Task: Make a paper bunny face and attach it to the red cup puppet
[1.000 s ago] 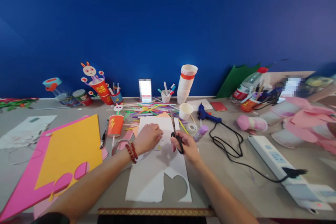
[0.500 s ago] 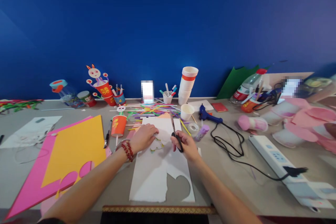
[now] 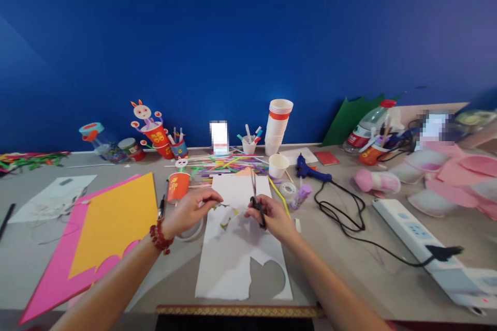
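My left hand [image 3: 196, 211], a red bead bracelet on its wrist, pinches the edge of a small curled paper scrap [image 3: 224, 224] with green and yellow edges. The scrap's exact shape is hard to make out. My right hand [image 3: 274, 214] grips black-handled scissors [image 3: 254, 186], their blades pointing away from me and close together. Under both hands lies a white sheet of paper [image 3: 223, 269] with a rounded, pointed piece cut out of its near right part.
Yellow card [image 3: 116, 222] rests on pink card [image 3: 46, 282] at left. An orange paper cup [image 3: 179, 187] stands beyond my left hand. Colored sticks [image 3: 217, 165] and stacked paper cups [image 3: 276, 129] are at the back. A glue gun [image 3: 308, 169] and power strip [image 3: 411, 232] lie right.
My left hand has moved left and slightly nearer, with the paper scrap now stretching from its fingertips. My right hand has shifted slightly left with the scissors still in it.
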`<state>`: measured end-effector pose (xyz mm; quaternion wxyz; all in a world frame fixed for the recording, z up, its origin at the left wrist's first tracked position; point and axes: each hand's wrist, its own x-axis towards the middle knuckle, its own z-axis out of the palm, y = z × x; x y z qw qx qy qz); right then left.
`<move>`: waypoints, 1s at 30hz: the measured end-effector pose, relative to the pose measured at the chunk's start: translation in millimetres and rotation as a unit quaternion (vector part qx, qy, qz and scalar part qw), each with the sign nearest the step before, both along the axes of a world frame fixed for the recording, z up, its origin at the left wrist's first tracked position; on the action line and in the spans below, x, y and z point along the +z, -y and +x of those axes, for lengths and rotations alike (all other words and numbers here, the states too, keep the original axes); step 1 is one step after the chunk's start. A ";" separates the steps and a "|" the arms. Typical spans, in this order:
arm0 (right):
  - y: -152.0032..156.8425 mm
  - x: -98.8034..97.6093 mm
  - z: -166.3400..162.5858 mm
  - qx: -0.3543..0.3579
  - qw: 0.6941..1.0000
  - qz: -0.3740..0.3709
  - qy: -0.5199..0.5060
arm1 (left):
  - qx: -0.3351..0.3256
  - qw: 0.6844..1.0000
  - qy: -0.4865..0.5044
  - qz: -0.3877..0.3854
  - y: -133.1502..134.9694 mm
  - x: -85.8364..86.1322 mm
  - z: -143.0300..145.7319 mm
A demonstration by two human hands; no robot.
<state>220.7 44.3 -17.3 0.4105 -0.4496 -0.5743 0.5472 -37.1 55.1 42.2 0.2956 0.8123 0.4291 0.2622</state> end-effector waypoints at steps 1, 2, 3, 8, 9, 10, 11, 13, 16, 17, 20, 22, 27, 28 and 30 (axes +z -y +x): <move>-0.1 -1.3 -0.4 -0.001 1.000 0.003 0.010 | 0.004 1.000 0.001 -0.003 4.0 0.7 -3.8; -0.2 -2.5 -0.3 -0.004 1.000 0.007 0.022 | 0.009 1.000 0.002 -0.008 8.4 1.5 -7.7; -0.4 -3.5 0.5 -0.008 0.999 0.011 0.034 | 0.013 1.000 0.002 -0.013 13.2 2.2 -11.9; 0.6 2.4 7.2 -0.034 0.993 0.027 0.113 | 0.037 0.999 -0.022 -0.014 33.6 5.3 -31.0; 1.9 6.5 7.8 -0.037 0.987 0.039 0.152 | 0.042 0.999 -0.025 -0.008 35.5 5.4 -33.3; 3.8 11.5 7.9 -0.038 0.977 0.056 0.202 | 0.048 0.999 -0.023 -0.003 36.4 5.3 -35.0; 6.2 17.1 7.6 -0.036 0.963 0.076 0.256 | 0.054 0.998 -0.018 0.004 36.2 5.3 -36.3; 12.9 29.1 6.6 -0.028 0.930 0.112 0.349 | 0.070 0.997 -0.005 0.020 32.1 6.2 -38.8; 25.8 43.6 6.0 -0.016 0.901 0.130 0.413 | 0.129 0.990 -0.001 0.064 17.5 11.6 -48.3; 30.2 46.5 6.4 -0.015 0.899 0.128 0.419 | 0.159 0.984 -0.004 0.086 10.8 14.3 -54.2; 42.5 48.9 10.1 -0.012 0.892 0.115 0.438 | 0.268 0.945 -0.058 0.179 -12.1 21.9 -81.0; 49.3 45.8 14.2 -0.001 0.887 0.111 0.449 | 0.357 0.902 -0.109 0.218 -26.6 24.4 -103.2; 61.1 28.4 27.4 0.003 0.891 0.112 0.440 | 0.406 0.874 -0.171 0.207 -41.1 13.0 -133.0; 62.8 24.7 29.9 -0.001 0.890 0.115 0.440 | 0.394 0.876 -0.181 0.210 -37.8 8.4 -128.5; 65.6 18.4 34.5 -0.007 0.886 0.125 0.447 | 0.331 0.894 -0.189 0.237 -24.5 -0.6 -107.2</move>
